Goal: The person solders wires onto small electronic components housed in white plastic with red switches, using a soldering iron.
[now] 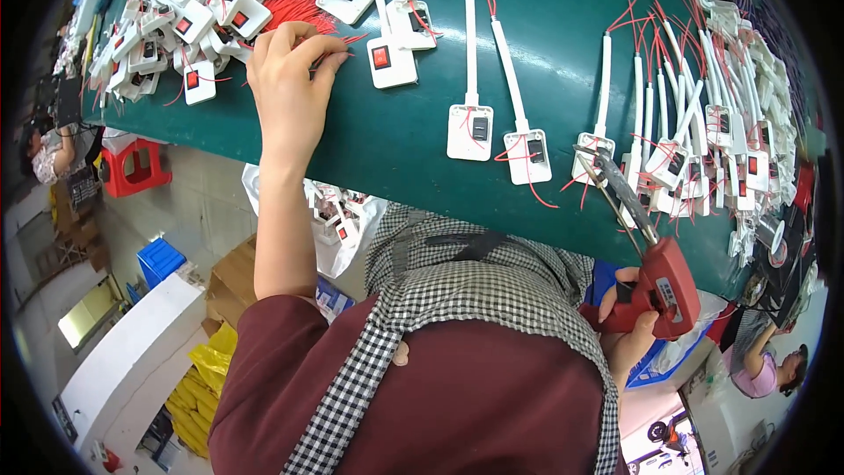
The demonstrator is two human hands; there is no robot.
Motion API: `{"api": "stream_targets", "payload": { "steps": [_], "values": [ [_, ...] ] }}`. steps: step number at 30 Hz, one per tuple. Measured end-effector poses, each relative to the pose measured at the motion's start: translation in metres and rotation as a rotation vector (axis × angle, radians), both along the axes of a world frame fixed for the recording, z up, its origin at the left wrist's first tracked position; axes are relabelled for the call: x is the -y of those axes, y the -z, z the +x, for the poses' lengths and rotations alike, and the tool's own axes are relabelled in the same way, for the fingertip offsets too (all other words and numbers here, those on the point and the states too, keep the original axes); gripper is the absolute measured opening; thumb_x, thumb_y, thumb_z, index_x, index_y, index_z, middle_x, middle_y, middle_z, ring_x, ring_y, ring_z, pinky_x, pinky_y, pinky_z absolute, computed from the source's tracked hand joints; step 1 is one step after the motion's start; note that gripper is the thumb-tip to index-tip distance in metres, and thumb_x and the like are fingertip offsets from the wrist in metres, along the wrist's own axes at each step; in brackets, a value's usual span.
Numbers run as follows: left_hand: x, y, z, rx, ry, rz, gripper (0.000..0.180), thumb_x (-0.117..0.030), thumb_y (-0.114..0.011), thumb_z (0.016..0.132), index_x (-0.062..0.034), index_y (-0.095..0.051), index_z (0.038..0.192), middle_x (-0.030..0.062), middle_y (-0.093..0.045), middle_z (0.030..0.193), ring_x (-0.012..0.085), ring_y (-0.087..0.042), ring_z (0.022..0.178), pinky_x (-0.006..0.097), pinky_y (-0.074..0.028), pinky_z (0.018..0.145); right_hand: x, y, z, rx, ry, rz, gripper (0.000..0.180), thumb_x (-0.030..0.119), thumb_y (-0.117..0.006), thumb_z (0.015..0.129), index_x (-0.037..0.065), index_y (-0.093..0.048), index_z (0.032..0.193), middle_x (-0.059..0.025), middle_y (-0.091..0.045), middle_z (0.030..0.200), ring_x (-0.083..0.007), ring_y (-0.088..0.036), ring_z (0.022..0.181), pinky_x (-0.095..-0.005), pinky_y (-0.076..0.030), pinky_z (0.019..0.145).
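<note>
My left hand point(290, 66) is at the far left of the green table, its thumb and fingers pinched together. A bit of red wire shows at the fingertips, beside a bundle of loose red wires point(299, 10). In my right hand point(626, 321) is a red soldering gun point(666, 292), its metal tip pointing up and left. The tip is over a white switch housing point(591, 148) with a white cable and thin red wires; whether they touch, I cannot tell. Left of it lie two similar housings, one point(527, 158) with loose red wires and another point(470, 134) with a black part inside.
A heap of white housings with red switches point(185, 26) fills the table's far left. Many cabled housings point(694, 158) crowd the right side. A white bag of parts point(338, 224) hangs below the front edge. A red stool point(134, 167) stands on the floor at left.
</note>
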State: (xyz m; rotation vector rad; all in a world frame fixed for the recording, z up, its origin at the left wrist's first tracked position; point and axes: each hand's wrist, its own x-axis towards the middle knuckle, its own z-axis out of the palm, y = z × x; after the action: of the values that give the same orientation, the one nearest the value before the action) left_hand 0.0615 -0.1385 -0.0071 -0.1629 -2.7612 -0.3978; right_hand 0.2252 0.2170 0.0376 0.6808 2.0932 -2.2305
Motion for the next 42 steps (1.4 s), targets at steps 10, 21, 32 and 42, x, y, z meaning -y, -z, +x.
{"api": "stream_targets", "payload": {
  "steps": [10,21,32,42],
  "values": [
    [0.017,0.012,-0.014,0.073,0.069,0.807,0.009,-0.004,-0.061,0.081,0.0012,-0.059,0.089,0.0051,-0.062,0.091,0.017,-0.055,0.089,0.027,-0.042,0.081,0.001,-0.007,0.001,0.066,0.022,0.014,0.077,0.06,-0.061,0.074,-0.008,-0.046,0.107,-0.0144,-0.056,0.094,-0.0136,-0.051,0.055,-0.0235,-0.04,0.046],
    [-0.081,-0.028,0.02,0.126,0.361,0.43,0.013,-0.003,-0.068,0.065,-0.0071,-0.062,0.077,0.0035,-0.062,0.087,0.0198,-0.057,0.088,0.036,-0.038,0.089,0.002,-0.009,0.003,0.14,-0.019,-0.053,0.08,0.06,-0.064,0.071,-0.008,-0.048,0.11,-0.0167,-0.057,0.097,-0.0149,-0.054,0.06,-0.0263,-0.043,0.05],
    [-0.133,-0.001,0.041,0.15,0.447,0.36,0.013,-0.003,-0.065,0.066,-0.0083,-0.056,0.072,0.0013,-0.063,0.096,0.0226,-0.055,0.104,0.046,-0.035,0.092,-0.003,-0.009,0.005,0.173,-0.151,-0.099,0.074,0.055,-0.063,0.075,-0.005,-0.048,0.115,-0.0167,-0.058,0.103,-0.0159,-0.056,0.064,-0.0248,-0.043,0.053],
    [-0.137,0.004,0.043,0.085,0.43,0.332,0.013,-0.005,-0.065,0.065,-0.01,-0.053,0.069,-0.0001,-0.061,0.092,0.0201,-0.055,0.101,0.047,-0.033,0.093,-0.002,-0.007,0.001,0.18,-0.172,-0.117,0.068,0.054,-0.064,0.074,-0.005,-0.052,0.107,-0.0104,-0.057,0.088,-0.014,-0.054,0.062,-0.0236,-0.04,0.051]
  ]
}}
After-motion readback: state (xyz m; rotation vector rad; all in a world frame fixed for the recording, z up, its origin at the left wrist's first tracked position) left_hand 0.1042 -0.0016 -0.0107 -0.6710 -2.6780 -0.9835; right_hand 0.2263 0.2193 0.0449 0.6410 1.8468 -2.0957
